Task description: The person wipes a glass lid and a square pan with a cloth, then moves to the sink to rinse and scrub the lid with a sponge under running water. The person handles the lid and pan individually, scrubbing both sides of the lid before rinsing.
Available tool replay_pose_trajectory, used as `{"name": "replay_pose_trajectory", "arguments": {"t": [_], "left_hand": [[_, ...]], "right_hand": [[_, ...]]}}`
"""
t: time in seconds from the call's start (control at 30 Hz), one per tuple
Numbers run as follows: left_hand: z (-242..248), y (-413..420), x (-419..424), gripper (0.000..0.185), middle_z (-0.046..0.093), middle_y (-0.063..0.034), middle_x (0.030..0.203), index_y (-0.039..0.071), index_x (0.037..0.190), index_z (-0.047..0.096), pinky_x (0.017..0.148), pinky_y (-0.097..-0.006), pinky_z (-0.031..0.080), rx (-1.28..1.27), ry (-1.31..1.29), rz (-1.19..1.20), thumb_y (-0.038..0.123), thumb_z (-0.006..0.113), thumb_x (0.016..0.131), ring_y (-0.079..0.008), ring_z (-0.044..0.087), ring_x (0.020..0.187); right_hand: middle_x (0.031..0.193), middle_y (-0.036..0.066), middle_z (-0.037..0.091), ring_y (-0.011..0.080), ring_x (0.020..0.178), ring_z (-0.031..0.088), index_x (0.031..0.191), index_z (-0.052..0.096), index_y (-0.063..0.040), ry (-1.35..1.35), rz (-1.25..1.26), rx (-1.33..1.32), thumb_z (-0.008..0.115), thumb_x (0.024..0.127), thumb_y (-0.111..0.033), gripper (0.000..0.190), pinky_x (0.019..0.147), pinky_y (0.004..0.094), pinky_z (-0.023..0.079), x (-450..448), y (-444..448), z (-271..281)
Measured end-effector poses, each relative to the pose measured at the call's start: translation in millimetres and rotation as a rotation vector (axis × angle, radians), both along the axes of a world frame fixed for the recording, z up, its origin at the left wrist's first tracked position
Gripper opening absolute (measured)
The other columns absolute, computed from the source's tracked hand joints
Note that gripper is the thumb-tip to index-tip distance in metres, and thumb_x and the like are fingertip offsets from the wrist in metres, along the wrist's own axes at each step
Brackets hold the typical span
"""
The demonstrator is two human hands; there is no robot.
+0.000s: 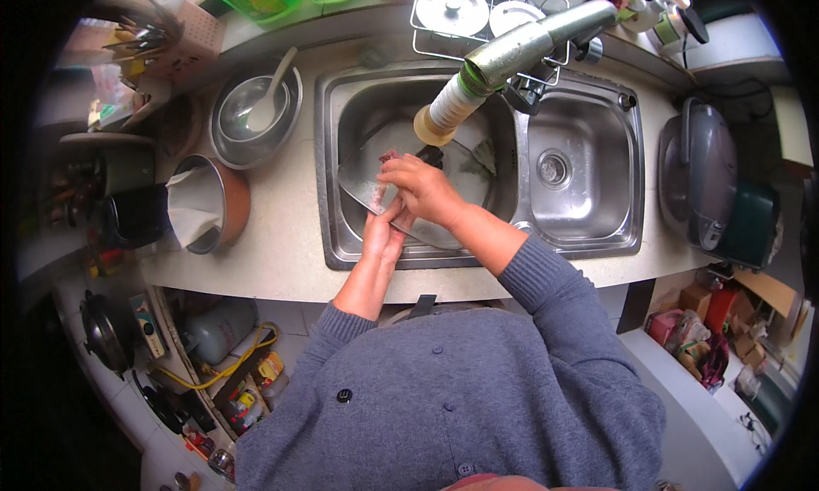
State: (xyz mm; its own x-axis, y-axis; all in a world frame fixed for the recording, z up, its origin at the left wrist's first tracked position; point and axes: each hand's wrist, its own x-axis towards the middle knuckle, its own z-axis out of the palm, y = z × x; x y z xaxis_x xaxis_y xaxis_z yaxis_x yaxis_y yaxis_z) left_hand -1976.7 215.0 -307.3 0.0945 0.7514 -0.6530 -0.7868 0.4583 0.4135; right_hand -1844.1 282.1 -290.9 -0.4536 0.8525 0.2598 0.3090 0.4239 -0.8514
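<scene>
My left hand (385, 230) is at the near rim of a wide metal basin or wok (441, 240), its fingers against the wall; a tilted edge shows beside it. The vessel lies in the larger left bowl of a steel double sink (329, 190). Over the left hand, my right hand (419, 187) has bent fingers at a dark red, crumbly lump (389, 155), with reddish bits (379, 193) below. Whether the fingers pinch the lump is not plain. A green leafy piece (484, 156) lies to the right in the vessel. The faucet (448, 110), with a ribbed white extension, hangs just above.
At the left stand nested metal bowls (221, 142) with a white ladle (265, 107), and a brown pot (237, 200) holding a pale cloth or paper. A wire rack (414, 40) with white lids is behind the sink. A grey lidded appliance (707, 164) stands right.
</scene>
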Motion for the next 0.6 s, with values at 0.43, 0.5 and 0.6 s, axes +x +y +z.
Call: {"name": "replay_pose_trajectory", "arguments": {"t": [0.43, 0.5, 0.6], "left_hand": [[-2, 0, 0, 0.068, 0.05, -0.0115, 0.14, 0.018, 0.149, 0.028, 0.095, -0.0432, 0.05, 0.044, -0.016, 0.02, -0.002, 0.058, 0.091, -0.0317, 0.054, 0.125], [-5, 0, 1, 0.066, 0.051, -0.0107, 0.138, 0.017, 0.148, 0.031, 0.094, -0.0434, 0.05, -0.016, -0.023, 0.042, -0.003, 0.058, 0.091, -0.0318, 0.055, 0.124], [-11, -4, -4, 0.062, 0.053, -0.0102, 0.137, 0.016, 0.146, 0.035, 0.094, -0.0436, 0.051, -0.028, -0.037, 0.038, -0.002, 0.058, 0.091, -0.0317, 0.056, 0.123]], "right_hand": [[0.108, 0.011, 0.069, 0.0312, 0.108, 0.063, 0.106, 0.071, -0.008, 0.008, -0.01, -0.161, 0.064, 0.085, -0.008, 0.022, 0.094, 0.0393, 0.048, -9, 11, 2], [0.107, 0.011, 0.069, 0.0313, 0.107, 0.063, 0.106, 0.071, -0.008, -0.065, -0.026, -0.262, 0.065, 0.085, -0.007, 0.022, 0.095, 0.0386, 0.048, -16, 10, 5], [0.109, 0.011, 0.069, 0.0304, 0.108, 0.063, 0.108, 0.071, -0.008, 0.211, -0.031, -0.137, 0.064, 0.086, -0.006, 0.023, 0.097, 0.0385, 0.047, -6, 1, 2]]}}
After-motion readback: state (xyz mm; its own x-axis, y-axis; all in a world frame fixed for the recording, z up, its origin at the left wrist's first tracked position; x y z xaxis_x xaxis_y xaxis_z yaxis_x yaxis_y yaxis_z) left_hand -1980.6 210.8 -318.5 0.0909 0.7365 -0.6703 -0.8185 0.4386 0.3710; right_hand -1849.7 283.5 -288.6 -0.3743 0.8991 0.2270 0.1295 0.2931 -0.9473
